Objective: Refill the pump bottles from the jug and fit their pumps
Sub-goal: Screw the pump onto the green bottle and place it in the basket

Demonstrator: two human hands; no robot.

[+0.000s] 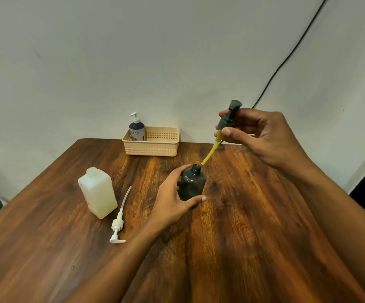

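Note:
A dark pump bottle (192, 184) stands upright on the wooden table (253, 215) with its neck open. My left hand (172, 200) grips its body from the left. My right hand (262, 134) holds a dark pump (229, 115) above and right of the bottle. The pump's yellowish tube (210, 153) slants down, its tip just right of the bottle's mouth. A white square jug (97, 192) without a cap stands to the left. A loose white pump (118, 224) lies flat beside the jug.
A beige plastic basket (155, 145) sits at the table's far edge against the wall. A dark blue bottle with a white pump (136, 127) stands in its left end. A black cable (286, 57) runs up the wall at the right.

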